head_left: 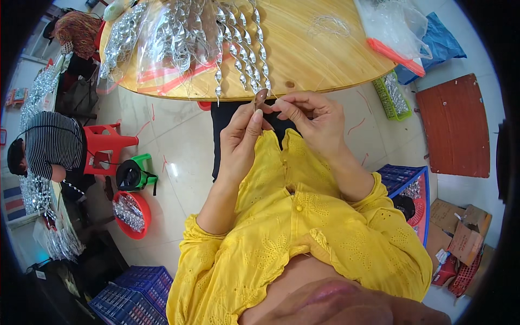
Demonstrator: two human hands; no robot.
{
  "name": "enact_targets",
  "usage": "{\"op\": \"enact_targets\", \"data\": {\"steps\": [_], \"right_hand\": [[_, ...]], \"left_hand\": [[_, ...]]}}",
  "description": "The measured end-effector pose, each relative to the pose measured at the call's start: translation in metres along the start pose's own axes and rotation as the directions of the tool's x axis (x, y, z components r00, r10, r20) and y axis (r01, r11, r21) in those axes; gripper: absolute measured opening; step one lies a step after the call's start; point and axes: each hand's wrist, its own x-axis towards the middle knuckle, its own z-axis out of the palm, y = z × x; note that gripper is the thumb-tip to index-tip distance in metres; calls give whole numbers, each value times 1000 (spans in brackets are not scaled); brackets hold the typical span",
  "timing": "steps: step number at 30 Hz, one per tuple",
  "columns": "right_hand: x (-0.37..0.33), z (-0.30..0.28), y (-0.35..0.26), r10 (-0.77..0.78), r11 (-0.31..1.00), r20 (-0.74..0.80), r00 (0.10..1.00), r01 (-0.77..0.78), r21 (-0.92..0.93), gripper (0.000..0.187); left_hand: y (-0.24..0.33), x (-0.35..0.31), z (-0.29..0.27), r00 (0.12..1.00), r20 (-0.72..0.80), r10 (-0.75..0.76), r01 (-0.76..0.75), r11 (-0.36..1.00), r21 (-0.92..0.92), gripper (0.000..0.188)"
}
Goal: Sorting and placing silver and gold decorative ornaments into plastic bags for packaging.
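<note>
At the near edge of the round wooden table [303, 65], my left hand [238, 135] is closed in a pinch on a small shiny brownish piece [261, 97]. Close beside it, my right hand [319, 119] has thumb and forefinger pressed together on what looks like a thin string, which is hard to see. My fingertips almost meet. Just beyond them, several silver twisted spirals [262, 51] lie lengthwise on the table, some ends reaching its edge. Left of these, clear plastic bags hold a heap of silver spirals [181, 32] with loose strings.
A tangle of pale string [330, 24] lies on the table. To the right are plastic bags [398, 32], a green basket [392, 97] and a brown wooden stool [455, 127]. At left, a person in stripes [51, 143] sits near a red stool [105, 146] and red basin [132, 214].
</note>
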Motion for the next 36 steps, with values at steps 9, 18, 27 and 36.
{"op": "enact_targets", "data": {"steps": [9, 18, 27, 36], "right_hand": [[-5, -5, -3, 139, 990, 47, 989, -139, -7, 12], [-3, -1, -9, 164, 973, 104, 981, -178, 147, 13], [-2, -1, -9, 135, 976, 93, 987, -148, 160, 13], [-2, -1, -6, 128, 983, 82, 988, -137, 121, 10]], "left_hand": [[0, -1, -3, 999, 22, -49, 50, 997, -60, 21], [-5, -2, -4, 999, 42, -22, 26, 995, -93, 22], [-1, -3, -3, 998, 56, -32, 38, 994, -105, 23], [-3, -4, -5, 996, 86, -28, 37, 994, -100, 23]]}}
